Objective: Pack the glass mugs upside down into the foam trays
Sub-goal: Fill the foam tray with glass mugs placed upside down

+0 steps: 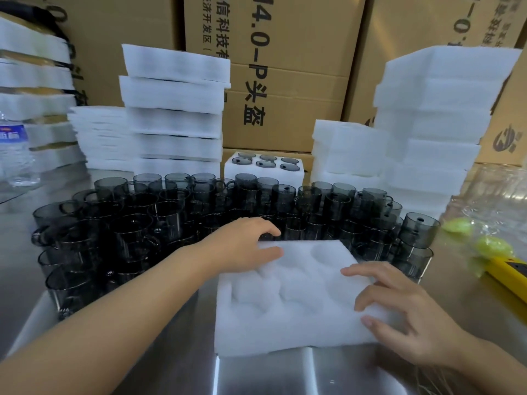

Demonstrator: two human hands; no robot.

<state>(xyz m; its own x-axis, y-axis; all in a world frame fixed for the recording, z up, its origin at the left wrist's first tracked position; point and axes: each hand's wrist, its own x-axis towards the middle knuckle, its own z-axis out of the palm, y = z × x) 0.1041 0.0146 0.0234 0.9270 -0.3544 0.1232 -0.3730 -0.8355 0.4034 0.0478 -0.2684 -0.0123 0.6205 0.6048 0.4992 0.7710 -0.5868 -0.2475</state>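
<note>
A white foam tray [291, 306] with several round empty hollows lies on the steel table in front of me. My left hand [242, 246] grips its far left corner, fingers curled over the edge and thumb on top. On the tray's right edge my right hand [399, 309] rests with fingers spread and relaxed. Behind and left of the tray stand several smoky grey glass mugs [171, 218], stacked two high. Farther back sits a packed foam tray [263, 169] with mug bottoms showing.
Stacks of foam trays [174, 109] [427, 124] rise at the back left and right, in front of cardboard boxes [285, 67]. A water bottle [14, 155] stands far left. A yellow tool [510, 275] and clear plastic wrap [499, 195] lie at the right.
</note>
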